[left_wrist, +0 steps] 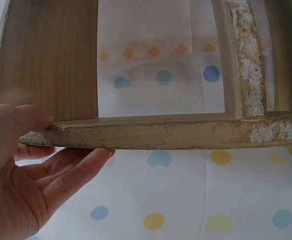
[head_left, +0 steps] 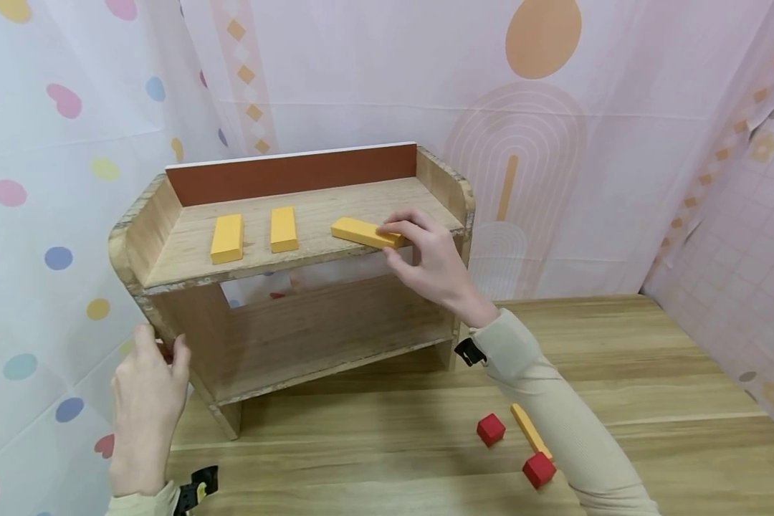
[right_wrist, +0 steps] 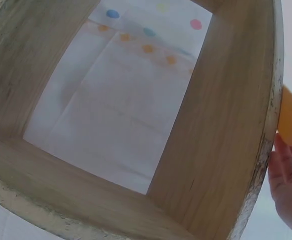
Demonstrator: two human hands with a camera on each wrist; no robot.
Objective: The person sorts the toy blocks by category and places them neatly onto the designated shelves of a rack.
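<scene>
A small two-tier wooden shelf (head_left: 335, 315) stands on the wooden surface. My left hand (head_left: 150, 401) grips its left side panel; in the left wrist view the thumb and fingers (left_wrist: 81, 172) lie on opposite faces of the panel's edge. At the right of the top tier, my right hand (head_left: 428, 261) pinches one end of a yellow block (head_left: 355, 229), which lies slantwise near the front edge. Two more yellow blocks, one at the left (head_left: 228, 238) and another near the middle (head_left: 284, 228), lie apart on that tier. The right wrist view shows only part of the held block (right_wrist: 291, 117).
Two red cubes (head_left: 491, 429) (head_left: 539, 469) and a thin yellow strip (head_left: 530, 430) lie on the wooden surface (head_left: 374, 444) beside my right forearm. A reddish-brown back board (head_left: 297, 175) and raised sides border the top tier. Patterned curtains (head_left: 361, 64) hang behind and at the left.
</scene>
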